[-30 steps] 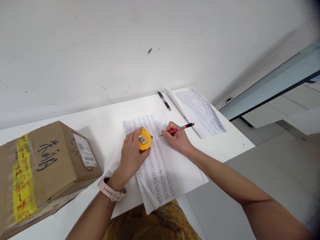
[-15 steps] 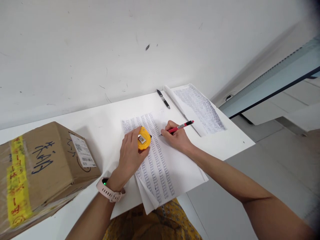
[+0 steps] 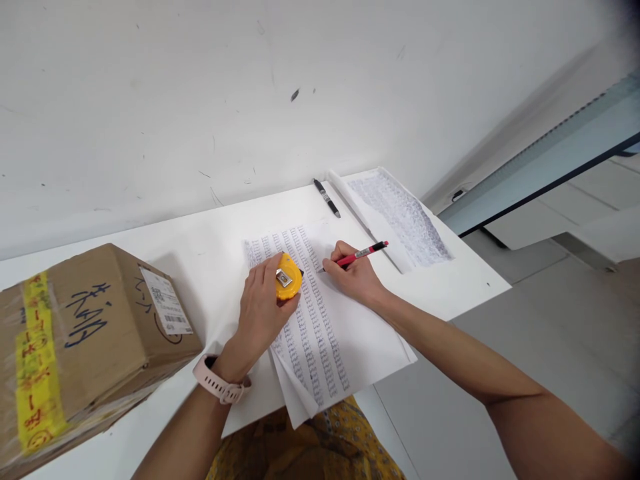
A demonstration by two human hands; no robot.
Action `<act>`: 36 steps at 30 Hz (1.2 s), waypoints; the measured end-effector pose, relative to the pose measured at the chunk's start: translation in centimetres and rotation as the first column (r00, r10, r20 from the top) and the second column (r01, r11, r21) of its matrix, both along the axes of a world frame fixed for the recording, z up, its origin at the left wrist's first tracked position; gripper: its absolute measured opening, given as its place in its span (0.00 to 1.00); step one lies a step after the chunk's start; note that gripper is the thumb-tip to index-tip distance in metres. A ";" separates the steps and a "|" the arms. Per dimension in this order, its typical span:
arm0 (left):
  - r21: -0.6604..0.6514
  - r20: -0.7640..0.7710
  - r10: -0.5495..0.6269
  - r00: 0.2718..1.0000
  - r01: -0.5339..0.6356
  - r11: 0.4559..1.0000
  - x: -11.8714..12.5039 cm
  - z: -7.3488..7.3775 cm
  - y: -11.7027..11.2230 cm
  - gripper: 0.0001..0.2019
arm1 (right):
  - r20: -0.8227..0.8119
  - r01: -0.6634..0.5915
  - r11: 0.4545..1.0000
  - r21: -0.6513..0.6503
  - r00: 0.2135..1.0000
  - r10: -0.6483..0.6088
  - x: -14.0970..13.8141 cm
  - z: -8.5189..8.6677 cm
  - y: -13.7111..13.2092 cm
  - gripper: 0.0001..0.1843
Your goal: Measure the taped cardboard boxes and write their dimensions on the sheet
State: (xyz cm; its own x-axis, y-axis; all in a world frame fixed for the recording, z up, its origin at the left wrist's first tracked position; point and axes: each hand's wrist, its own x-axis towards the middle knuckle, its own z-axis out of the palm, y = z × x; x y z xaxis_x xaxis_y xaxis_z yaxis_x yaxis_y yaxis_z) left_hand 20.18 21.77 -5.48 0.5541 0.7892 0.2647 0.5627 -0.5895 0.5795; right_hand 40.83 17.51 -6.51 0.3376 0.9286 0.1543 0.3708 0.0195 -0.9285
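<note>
My left hand [image 3: 263, 298] is closed around a yellow tape measure [image 3: 289, 277], resting it on a sheet of paper [image 3: 367, 347] filled with columns of handwriting. In my right hand [image 3: 354, 275] a red and black pen [image 3: 361, 253] is pinched, its tip on or just above the paper beside the written columns. Several sheets seem stacked, and the near left corner curls up. A pale pink watch band [image 3: 220, 385] circles my left wrist.
A taped cardboard box [image 3: 107, 320] with a shipping label stands at the left of the white table [image 3: 210, 247]. Toward the wall [image 3: 200, 100] lie a black pen [image 3: 327, 198] and another written paper [image 3: 400, 217] with a folded edge. The table's right edge borders a grey floor [image 3: 560, 347].
Both hands, the tape measure and the pen look almost still. The green light on the watch's underside no longer shows.
</note>
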 end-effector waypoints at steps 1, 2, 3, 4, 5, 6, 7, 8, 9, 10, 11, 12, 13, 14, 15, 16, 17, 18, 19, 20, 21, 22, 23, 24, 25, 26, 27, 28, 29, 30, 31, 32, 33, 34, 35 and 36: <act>0.001 -0.002 0.003 1.000 -0.003 1.000 0.0 0.0 0.0 0.35 | -0.003 -0.001 1.000 0.003 1.000 0.001 0.0 0.0 0.0 0.15; 0.003 -0.004 0.006 1.000 -0.006 1.000 0.0 0.0 0.0 0.35 | -0.004 -0.002 1.000 0.008 1.000 0.002 0.0 0.0 0.0 0.15; 0.004 -0.006 0.008 1.000 -0.008 1.000 0.0 0.0 0.0 0.35 | -0.004 -0.003 1.000 0.012 1.000 0.003 0.0 -0.1 0.1 0.15; 0.006 -0.007 0.009 1.000 -0.009 1.000 0.0 0.0 0.0 0.34 | -0.003 -0.001 1.000 0.015 1.000 0.001 0.0 -0.1 0.1 0.15; 0.008 -0.007 0.008 1.000 -0.008 1.000 0.0 0.0 0.0 0.34 | -0.001 0.004 1.000 0.015 1.000 -0.004 0.0 -0.1 0.1 0.15; 0.009 -0.007 0.006 1.000 -0.006 1.000 0.0 0.0 0.0 0.34 | 0.003 0.009 1.000 0.012 1.000 -0.009 0.0 -0.1 0.1 0.15; 0.008 -0.007 0.006 1.000 -0.006 1.000 0.0 0.0 0.0 0.34 | 0.005 0.016 1.000 0.009 1.000 -0.016 0.0 -0.1 0.1 0.15; 0.006 -0.008 0.007 1.000 -0.007 1.000 0.0 0.0 0.0 0.35 | 0.006 0.023 1.000 0.007 1.000 -0.024 0.0 -0.1 0.1 0.15; 0.003 -0.010 0.009 1.000 -0.009 1.000 0.0 0.0 0.0 0.35 | 0.007 0.030 1.000 0.007 1.000 -0.030 0.0 0.0 0.1 0.15; 0.001 -0.012 0.010 1.000 -0.010 1.000 0.1 0.0 0.0 0.34 | 0.008 0.033 0.999 0.009 0.999 -0.033 0.0 0.0 0.1 0.15; -0.001 -0.013 0.010 1.000 -0.010 1.000 0.1 0.0 0.0 0.34 | 0.009 0.034 0.999 0.011 0.999 -0.034 0.0 0.0 0.1 0.15; -0.002 -0.015 0.011 1.000 -0.011 1.000 0.1 0.0 0.0 0.34 | 0.011 0.033 0.999 0.011 0.999 -0.033 0.0 0.0 0.1 0.15; -0.003 -0.016 0.010 1.000 -0.010 1.000 0.1 0.0 0.0 0.34 | 0.014 0.032 0.999 0.011 0.999 -0.032 0.0 0.0 0.1 0.15; -0.004 -0.016 0.011 1.000 -0.011 1.000 0.1 0.0 0.0 0.34 | 0.017 0.030 0.999 0.010 0.999 -0.030 0.0 0.0 0.1 0.15; -0.004 -0.016 0.012 1.000 -0.012 1.000 0.0 0.1 0.0 0.34 | 0.019 0.030 0.999 0.010 0.999 -0.031 0.0 0.0 0.1 0.15; -0.005 -0.016 0.012 1.000 -0.012 1.000 0.0 0.1 0.0 0.34 | 0.021 0.032 0.999 0.013 0.999 -0.032 0.0 0.0 0.1 0.15; -0.006 -0.017 0.012 1.000 -0.012 1.000 0.0 0.1 0.0 0.34 | 0.021 0.034 0.999 0.016 0.999 -0.034 0.0 0.1 0.1 0.15; -0.006 -0.016 0.011 1.000 -0.011 1.000 0.0 0.1 0.0 0.34 | 0.020 0.036 0.999 0.018 0.999 -0.036 -0.1 0.1 0.1 0.15; -0.006 -0.015 0.011 1.000 -0.011 1.000 0.0 0.1 0.0 0.34 | 0.018 0.036 0.999 0.018 0.999 -0.036 0.0 0.1 0.1 0.14; -0.006 -0.014 0.010 1.000 -0.010 1.000 0.0 0.1 0.0 0.35 | 0.015 0.035 0.999 0.015 0.999 -0.035 0.0 0.1 0.1 0.14; -0.007 -0.013 0.009 1.000 -0.009 1.000 0.0 0.1 0.0 0.35 | 0.013 0.033 0.999 0.011 0.999 -0.033 0.0 0.1 0.1 0.14; -0.008 -0.012 0.008 1.000 -0.009 1.000 0.0 0.1 0.0 0.35 | 0.011 0.032 0.999 0.006 0.999 -0.032 0.0 0.1 0.1 0.15; -0.009 -0.011 0.008 1.000 -0.008 1.000 0.0 0.1 0.0 0.35 | 0.010 0.032 0.999 0.002 0.999 -0.032 0.0 0.1 0.1 0.15; -0.010 -0.011 0.007 1.000 -0.007 1.000 0.0 0.1 0.0 0.35 | 0.008 0.034 0.999 0.000 0.999 -0.034 0.0 0.1 0.1 0.15; -0.011 -0.011 0.006 1.000 -0.007 1.000 0.0 0.1 0.0 0.35 | 0.007 0.038 0.999 0.001 0.999 -0.038 0.1 0.1 0.1 0.15; -0.012 -0.012 0.007 1.000 -0.007 1.000 0.0 0.1 0.0 0.34 | 0.008 0.041 0.999 0.003 0.999 -0.041 0.1 0.1 0.1 0.15; -0.011 -0.012 0.009 1.000 -0.009 1.000 0.0 0.0 0.0 0.34 | 0.009 0.043 0.999 0.006 0.999 -0.043 0.1 0.1 0.1 0.15; -0.010 -0.013 0.010 1.000 -0.010 1.000 0.0 0.0 0.0 0.34 | 0.013 0.044 0.999 0.008 0.999 -0.044 0.1 0.0 0.1 0.15; -0.009 -0.013 0.010 1.000 -0.011 1.000 0.0 0.0 0.0 0.34 | 0.016 0.044 0.999 0.008 0.999 -0.044 0.1 0.0 0.1 0.15; -0.008 -0.013 0.010 1.000 -0.010 1.000 0.0 0.0 0.0 0.34 | 0.017 0.043 0.999 0.006 0.999 -0.043 0.1 0.0 0.1 0.15; -0.006 -0.012 0.009 1.000 -0.009 1.000 0.0 0.0 0.0 0.34 | 0.015 0.043 0.999 0.004 0.999 -0.043 0.1 0.0 0.1 0.15; -0.005 -0.012 0.006 1.000 -0.006 1.000 0.0 0.0 0.0 0.34 | 0.009 0.044 0.999 0.003 0.999 -0.044 0.1 0.0 0.1 0.15; -0.003 -0.011 0.004 1.000 -0.004 1.000 0.0 0.1 0.0 0.34 | 0.003 0.043 0.999 0.004 0.999 -0.043 0.0 0.1 0.1 0.15; -0.002 -0.011 0.002 1.000 -0.002 1.000 0.0 0.1 0.0 0.34 | -0.001 0.041 0.999 0.006 0.999 -0.041 0.0 0.1 0.1 0.15; -0.002 -0.010 0.001 1.000 -0.001 1.000 0.0 0.1 0.0 0.34 | 0.000 0.040 0.999 0.008 0.999 -0.040 0.0 0.1 0.1 0.15; -0.002 -0.010 0.001 1.000 -0.001 1.000 0.0 0.1 0.0 0.34 | 0.003 0.041 0.999 0.010 0.999 -0.041 0.0 0.2 0.1 0.15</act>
